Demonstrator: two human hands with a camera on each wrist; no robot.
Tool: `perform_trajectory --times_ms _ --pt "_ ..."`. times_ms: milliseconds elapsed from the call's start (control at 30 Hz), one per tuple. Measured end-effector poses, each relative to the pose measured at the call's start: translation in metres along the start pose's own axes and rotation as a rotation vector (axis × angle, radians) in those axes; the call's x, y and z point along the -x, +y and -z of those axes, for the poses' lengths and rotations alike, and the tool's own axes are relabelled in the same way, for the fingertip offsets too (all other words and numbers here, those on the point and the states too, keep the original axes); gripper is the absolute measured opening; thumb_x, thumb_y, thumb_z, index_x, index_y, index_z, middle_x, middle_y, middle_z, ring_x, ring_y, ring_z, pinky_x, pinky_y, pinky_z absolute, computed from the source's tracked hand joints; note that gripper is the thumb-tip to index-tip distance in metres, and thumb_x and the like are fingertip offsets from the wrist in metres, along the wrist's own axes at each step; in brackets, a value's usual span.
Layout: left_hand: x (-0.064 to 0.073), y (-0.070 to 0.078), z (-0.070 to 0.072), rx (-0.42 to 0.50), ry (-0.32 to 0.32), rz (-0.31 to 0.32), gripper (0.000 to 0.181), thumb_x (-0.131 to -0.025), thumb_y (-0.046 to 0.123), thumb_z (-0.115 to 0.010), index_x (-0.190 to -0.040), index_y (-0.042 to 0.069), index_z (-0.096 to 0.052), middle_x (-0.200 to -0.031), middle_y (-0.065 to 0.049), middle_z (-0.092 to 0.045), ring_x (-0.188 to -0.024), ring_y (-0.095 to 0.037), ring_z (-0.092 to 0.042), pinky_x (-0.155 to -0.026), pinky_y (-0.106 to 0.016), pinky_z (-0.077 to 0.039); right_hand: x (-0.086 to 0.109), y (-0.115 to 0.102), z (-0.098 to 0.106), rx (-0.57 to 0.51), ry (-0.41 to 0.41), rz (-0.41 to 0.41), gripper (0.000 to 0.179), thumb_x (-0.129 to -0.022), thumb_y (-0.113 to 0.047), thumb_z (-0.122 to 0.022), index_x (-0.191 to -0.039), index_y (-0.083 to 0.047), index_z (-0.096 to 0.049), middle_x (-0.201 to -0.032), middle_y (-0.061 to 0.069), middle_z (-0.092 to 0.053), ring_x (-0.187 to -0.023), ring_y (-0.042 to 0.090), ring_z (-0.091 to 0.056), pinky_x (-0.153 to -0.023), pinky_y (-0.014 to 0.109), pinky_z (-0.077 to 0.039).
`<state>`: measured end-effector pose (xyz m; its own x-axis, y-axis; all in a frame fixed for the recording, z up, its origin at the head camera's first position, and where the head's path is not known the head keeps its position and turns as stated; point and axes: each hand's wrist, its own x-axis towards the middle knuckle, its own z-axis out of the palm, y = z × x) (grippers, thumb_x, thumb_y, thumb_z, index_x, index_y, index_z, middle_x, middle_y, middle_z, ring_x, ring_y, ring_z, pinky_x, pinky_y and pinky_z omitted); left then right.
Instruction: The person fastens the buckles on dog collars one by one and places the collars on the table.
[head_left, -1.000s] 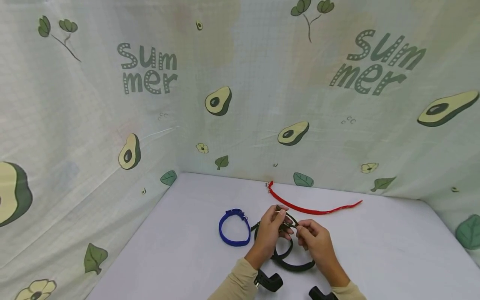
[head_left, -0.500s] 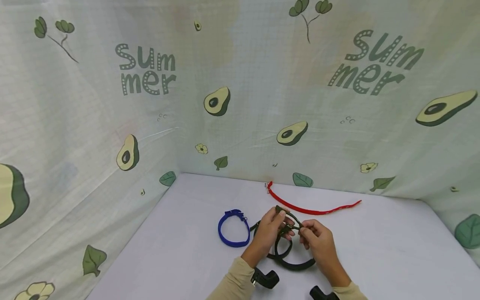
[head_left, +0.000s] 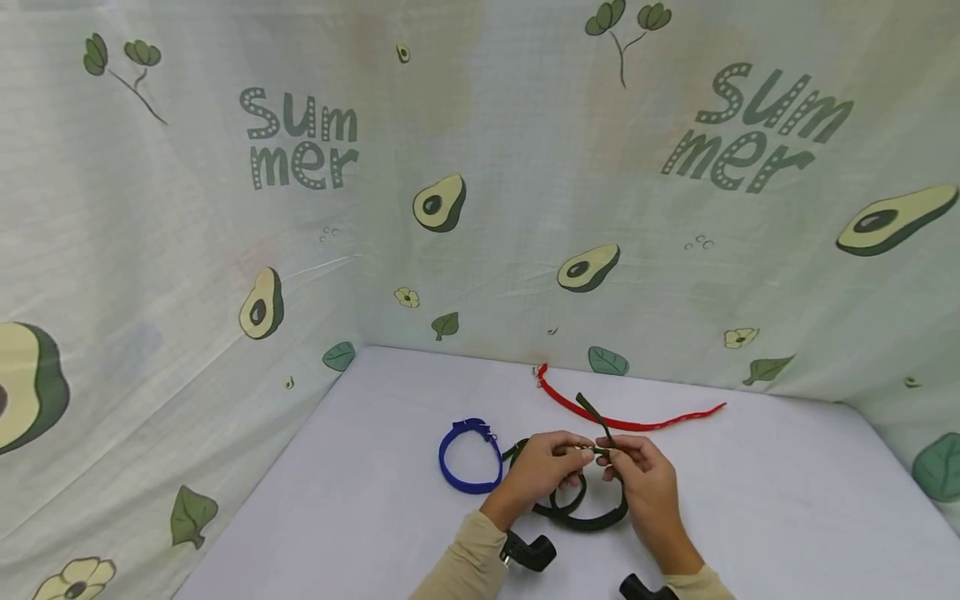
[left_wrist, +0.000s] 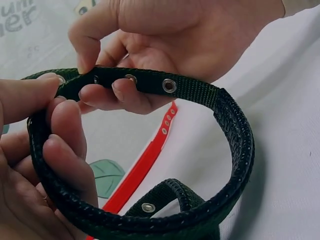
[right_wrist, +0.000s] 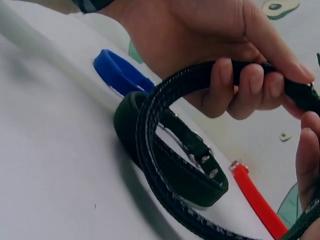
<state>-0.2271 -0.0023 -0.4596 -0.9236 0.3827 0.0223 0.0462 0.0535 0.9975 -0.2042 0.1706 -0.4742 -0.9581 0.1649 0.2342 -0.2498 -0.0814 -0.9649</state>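
Note:
Both hands hold a dark green pet collar (left_wrist: 239, 130) with metal eyelets, its padded band curving below them in a loop. My left hand (head_left: 542, 467) pinches the webbing between thumb and fingers; in the right wrist view its fingers curl around the band. My right hand (head_left: 648, 492) grips the strap close to the left fingertips, and a free strap end (head_left: 588, 406) sticks up past it. The buckle area is mostly hidden by fingers. Behind the held loop, a second dark green collar (right_wrist: 129, 120) lies coiled on the white table.
A fastened blue collar (head_left: 471, 487) lies on the table (head_left: 360, 500) left of the hands. Beyond them stretches an unfastened red collar (head_left: 630, 426). A printed curtain (head_left: 487, 333) hangs behind the table. Black wrist-camera mounts (head_left: 529, 552) show beneath the wrists.
The left hand has turned and come closer to the right fingertips. The strap end, earlier by the left fingers, now points up near the right hand. Blue and red collars stay put.

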Motion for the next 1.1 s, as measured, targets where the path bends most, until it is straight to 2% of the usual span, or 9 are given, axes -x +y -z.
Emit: perform_trajectory --times_ms 167,300,467,567,700,833,967,1100 --pt "-0.001 0.0 -0.001 -0.016 -0.01 -0.009 0.019 -0.096 0.025 -0.07 -0.112 0.016 -0.074 -0.077 0.003 -0.063 -0.067 -0.009 -0.058 -0.057 -0.022 -0.046 -0.001 -0.003 -0.003 -0.025 0.067 0.012 0.032 -0.092 0.017 -0.052 -0.122 0.007 -0.059 -0.092 0.013 -0.065 -0.068 0.016 -0.067 -0.054 0.025 -0.053" --pt "-0.001 0.001 0.001 -0.044 -0.035 -0.031 0.02 -0.096 0.023 -0.069 -0.113 0.013 -0.074 -0.077 0.004 -0.064 -0.067 -0.009 -0.058 -0.057 -0.021 -0.046 -0.001 -0.008 -0.003 -0.002 0.083 0.028 0.044 -0.088 0.02 -0.05 -0.127 0.003 -0.061 -0.086 0.011 -0.058 -0.059 0.013 -0.062 -0.049 0.024 -0.05" --pt "-0.001 0.002 0.007 -0.057 -0.055 -0.046 0.026 -0.097 0.025 -0.068 -0.118 0.009 -0.073 -0.082 0.003 -0.065 -0.069 -0.007 -0.059 -0.058 -0.021 -0.046 -0.001 -0.013 -0.002 0.034 0.058 0.056 0.038 -0.091 0.011 -0.064 -0.127 0.0 -0.059 -0.081 0.011 -0.056 -0.053 0.015 -0.058 -0.048 0.025 -0.049" --pt "0.0 0.001 0.01 -0.044 -0.06 -0.034 0.031 -0.097 0.026 -0.068 -0.121 0.006 -0.071 -0.086 -0.003 -0.066 -0.07 -0.008 -0.058 -0.058 -0.021 -0.046 -0.001 -0.015 0.0 0.059 0.032 0.067 0.044 -0.091 0.006 -0.068 -0.132 -0.001 -0.053 -0.084 0.014 -0.059 -0.056 0.017 -0.063 -0.051 0.026 -0.052" --pt "0.0 0.001 0.013 -0.046 -0.052 -0.018 0.031 -0.096 0.029 -0.069 -0.12 0.009 -0.073 -0.086 -0.007 -0.067 -0.07 -0.008 -0.058 -0.058 -0.022 -0.045 -0.001 -0.016 0.003 0.114 -0.01 0.114 0.059 -0.091 0.009 -0.067 -0.144 -0.008 -0.045 -0.096 0.019 -0.062 -0.062 0.021 -0.07 -0.056 0.03 -0.057" --pt "0.001 0.003 0.016 -0.079 -0.037 -0.018 0.023 -0.096 0.032 -0.069 -0.113 0.017 -0.076 -0.081 0.001 -0.064 -0.069 -0.007 -0.056 -0.056 -0.023 -0.042 -0.002 -0.018 0.004 0.144 -0.045 0.172 0.071 -0.09 0.014 -0.063 -0.15 -0.015 -0.041 -0.104 0.021 -0.062 -0.066 0.023 -0.073 -0.058 0.034 -0.059" --pt "0.001 0.006 0.018 -0.102 -0.034 -0.038 0.022 -0.097 0.031 -0.068 -0.111 0.017 -0.076 -0.079 0.006 -0.061 -0.069 -0.007 -0.054 -0.055 -0.023 -0.04 -0.001 -0.019 0.003 0.149 -0.063 0.202 0.074 -0.089 0.018 -0.061 -0.152 -0.013 -0.04 -0.101 0.021 -0.059 -0.067 0.022 -0.073 -0.058 0.033 -0.059" --pt "0.003 0.005 0.019 -0.097 -0.034 -0.049 0.023 -0.098 0.028 -0.067 -0.113 0.013 -0.075 -0.081 0.005 -0.061 -0.07 -0.007 -0.054 -0.057 -0.022 -0.04 0.0 -0.017 0.003 0.138 -0.071 0.206 0.073 -0.088 0.02 -0.06 -0.152 -0.008 -0.04 -0.097 0.023 -0.056 -0.067 0.021 -0.073 -0.058 0.034 -0.059"
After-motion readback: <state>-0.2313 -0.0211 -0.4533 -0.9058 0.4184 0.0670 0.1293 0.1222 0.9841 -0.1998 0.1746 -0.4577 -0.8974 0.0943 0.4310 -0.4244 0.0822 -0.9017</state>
